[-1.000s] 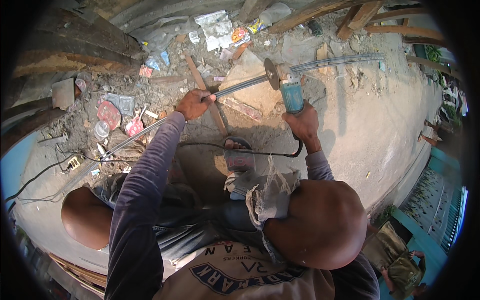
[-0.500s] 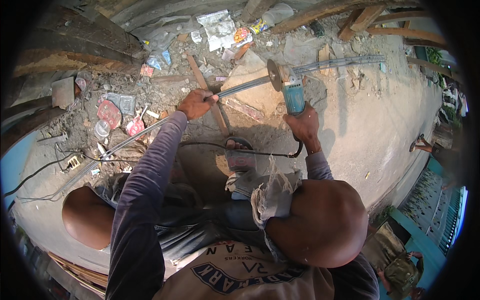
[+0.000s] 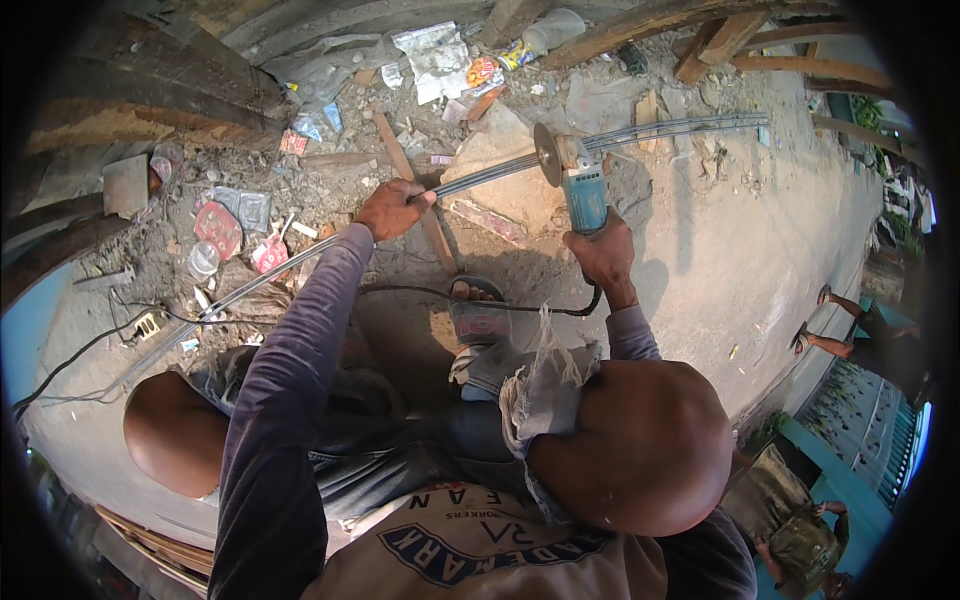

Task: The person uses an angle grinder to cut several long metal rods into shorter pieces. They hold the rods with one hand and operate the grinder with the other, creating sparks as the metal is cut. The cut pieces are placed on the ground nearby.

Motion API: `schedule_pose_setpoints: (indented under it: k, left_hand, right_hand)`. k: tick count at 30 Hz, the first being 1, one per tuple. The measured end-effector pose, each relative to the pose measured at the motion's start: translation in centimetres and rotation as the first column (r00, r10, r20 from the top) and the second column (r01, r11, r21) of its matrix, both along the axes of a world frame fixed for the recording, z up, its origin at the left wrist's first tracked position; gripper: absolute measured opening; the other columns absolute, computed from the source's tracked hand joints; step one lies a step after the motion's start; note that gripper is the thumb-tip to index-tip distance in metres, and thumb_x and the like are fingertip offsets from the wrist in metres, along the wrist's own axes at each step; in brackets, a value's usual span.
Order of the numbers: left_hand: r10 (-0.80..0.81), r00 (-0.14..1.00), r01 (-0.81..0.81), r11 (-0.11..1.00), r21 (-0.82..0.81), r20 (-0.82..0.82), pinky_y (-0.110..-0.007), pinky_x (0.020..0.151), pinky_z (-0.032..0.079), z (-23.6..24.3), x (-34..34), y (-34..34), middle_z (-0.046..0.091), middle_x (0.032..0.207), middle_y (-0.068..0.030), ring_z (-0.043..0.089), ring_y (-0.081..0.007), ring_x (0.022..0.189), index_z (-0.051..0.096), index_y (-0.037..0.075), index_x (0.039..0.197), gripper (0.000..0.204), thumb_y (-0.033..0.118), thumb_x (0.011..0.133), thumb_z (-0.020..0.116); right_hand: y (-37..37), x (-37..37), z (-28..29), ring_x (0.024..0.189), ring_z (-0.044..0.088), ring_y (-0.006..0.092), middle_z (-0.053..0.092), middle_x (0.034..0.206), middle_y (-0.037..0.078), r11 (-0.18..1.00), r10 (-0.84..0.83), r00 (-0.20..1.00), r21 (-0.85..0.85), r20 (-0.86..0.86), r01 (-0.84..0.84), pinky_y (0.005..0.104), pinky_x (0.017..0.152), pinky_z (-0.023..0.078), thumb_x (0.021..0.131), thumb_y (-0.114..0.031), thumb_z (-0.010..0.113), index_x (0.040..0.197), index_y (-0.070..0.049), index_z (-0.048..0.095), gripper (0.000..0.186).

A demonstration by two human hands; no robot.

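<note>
Head view, angle grinder (image 3: 578, 185) lowered onto steel rod (image 3: 480, 178)

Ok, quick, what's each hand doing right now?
Left hand: closed on the steel rods.
Right hand: closed on the blue grinder, disc at the rods.

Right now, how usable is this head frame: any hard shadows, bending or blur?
Head view: hard sunlight throws dark shadows under the angle grinder and right hand; fisheye bends the steel rod and planks near the rim; the centre looks sharp; black corners.
</note>
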State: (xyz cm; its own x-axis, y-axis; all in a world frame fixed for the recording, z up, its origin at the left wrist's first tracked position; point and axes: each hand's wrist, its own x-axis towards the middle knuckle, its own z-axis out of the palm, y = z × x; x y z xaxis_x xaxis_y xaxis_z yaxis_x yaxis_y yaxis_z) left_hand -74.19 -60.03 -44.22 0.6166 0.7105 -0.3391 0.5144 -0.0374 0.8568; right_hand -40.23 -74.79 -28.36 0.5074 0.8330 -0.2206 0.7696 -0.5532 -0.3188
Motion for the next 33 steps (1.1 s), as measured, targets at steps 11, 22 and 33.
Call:
schedule_pose_setpoints:
  k: [11, 22, 33]
  left_hand:
    - [-0.083, 0.993, 0.077, 0.994, -0.076, -0.085, -0.049, 0.098, 0.054, 1.4, -1.5, 0.3, 0.075, 0.11, -0.0233, 0.071, -0.04, 0.107, 0.079, 0.003, 0.118, 0.045, 0.045, 0.111, 0.064]
    - [-0.016, 1.0, 0.015, 0.997, 0.072, 0.018, -0.046, 0.082, 0.051, -0.2, -3.3, -0.8, 0.064, 0.084, -0.0177, 0.062, -0.0292, 0.081, 0.074, 0.0, 0.102, 0.041, 0.038, 0.113, 0.064]
    - [0.018, 1.0, -0.018, 0.997, 0.069, 0.006, -0.047, 0.084, 0.052, -0.8, -5.2, -1.4, 0.066, 0.088, -0.0185, 0.065, -0.032, 0.084, 0.076, 0.001, 0.107, 0.038, 0.038, 0.112, 0.066]
  right_hand:
    - [-0.5, -1.6, -1.1, 0.086, 0.08, 0.0408, 0.08, 0.093, 0.023, 0.997, -0.003, 0.999, 0.077, 0.037, 0.0, 0.0484, 0.081, 0.062, 0.071, -0.032, 0.086, 0.107, 0.004, 0.074, 0.052]
    - [-0.7, -4.6, -0.3, 0.082, 0.079, 0.0401, 0.079, 0.09, 0.023, 0.996, 0.002, 1.0, 0.091, 0.025, -0.004, 0.0486, 0.079, 0.062, 0.071, -0.032, 0.085, 0.105, 0.006, 0.073, 0.052]
    - [-0.8, -6.2, -0.8, 0.093, 0.08, 0.045, 0.08, 0.099, 0.027, 0.999, -0.034, 0.999, 0.01, 0.008, 0.034, 0.0524, 0.084, 0.062, 0.07, -0.037, 0.086, 0.11, 0.004, 0.075, 0.058]
